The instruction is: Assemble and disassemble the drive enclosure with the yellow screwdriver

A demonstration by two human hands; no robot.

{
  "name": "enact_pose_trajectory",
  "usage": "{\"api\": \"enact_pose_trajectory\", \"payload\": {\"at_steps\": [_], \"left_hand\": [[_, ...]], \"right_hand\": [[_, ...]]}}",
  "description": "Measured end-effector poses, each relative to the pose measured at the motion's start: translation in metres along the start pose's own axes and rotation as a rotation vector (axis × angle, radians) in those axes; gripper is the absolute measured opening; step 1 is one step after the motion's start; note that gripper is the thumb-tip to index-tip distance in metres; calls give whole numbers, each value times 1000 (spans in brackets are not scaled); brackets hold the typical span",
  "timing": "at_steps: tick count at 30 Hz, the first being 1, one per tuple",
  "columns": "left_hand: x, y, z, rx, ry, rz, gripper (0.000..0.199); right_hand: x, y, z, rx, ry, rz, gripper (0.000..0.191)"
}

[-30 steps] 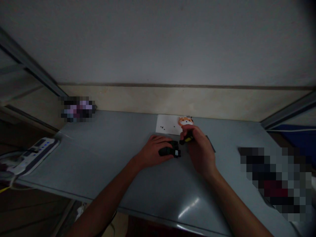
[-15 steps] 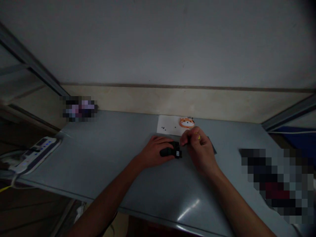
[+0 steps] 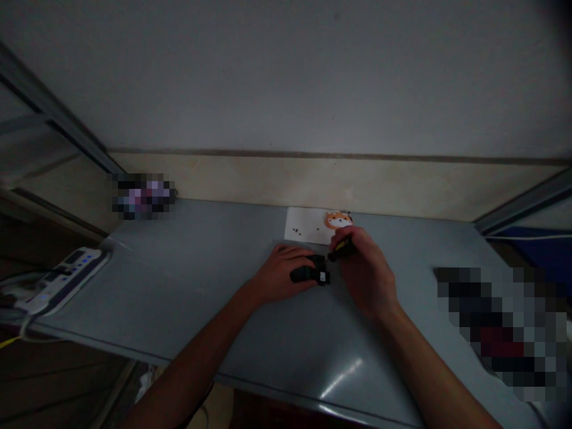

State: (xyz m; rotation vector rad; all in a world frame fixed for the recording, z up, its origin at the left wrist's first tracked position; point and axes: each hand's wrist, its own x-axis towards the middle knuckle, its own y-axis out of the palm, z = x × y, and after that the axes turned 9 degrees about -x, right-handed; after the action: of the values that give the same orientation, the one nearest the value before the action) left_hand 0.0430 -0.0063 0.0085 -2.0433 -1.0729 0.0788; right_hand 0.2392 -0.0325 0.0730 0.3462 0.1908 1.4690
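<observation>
Black device (image 3: 308,273), white label (image 3: 322,276) at one end, black-and-yellow tool (image 3: 343,247) slanting beside it

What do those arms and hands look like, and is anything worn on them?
The left hand and right hand are a person's, without gloves. The left forearm and right forearm look bare, with no watch or bracelet visible. The dim view hides finer detail.
</observation>
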Motion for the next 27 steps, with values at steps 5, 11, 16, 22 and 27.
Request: {"api": "enact_pose_trajectory", "payload": {"at_steps": [5,11,16,22,27], "left_hand": [[-1,1,2,0,10,-18,25],[-1,1,2,12,22,-17,26],[-1,-1,-1,31,25,-8,26],[-1,0,-2,83,62,5,25],[-2,0,-2,82,40,14,27]], "right_hand": [[0,-4,-4,-40,5,-39,19],[2,-7,-9,-140,-99,-27,26],[5,-7,-7,-439,-208,-159,33],[4,-6,-7,-716,-325,-215,32],[2,-11,-7,-792,-353,-205,32]]}}
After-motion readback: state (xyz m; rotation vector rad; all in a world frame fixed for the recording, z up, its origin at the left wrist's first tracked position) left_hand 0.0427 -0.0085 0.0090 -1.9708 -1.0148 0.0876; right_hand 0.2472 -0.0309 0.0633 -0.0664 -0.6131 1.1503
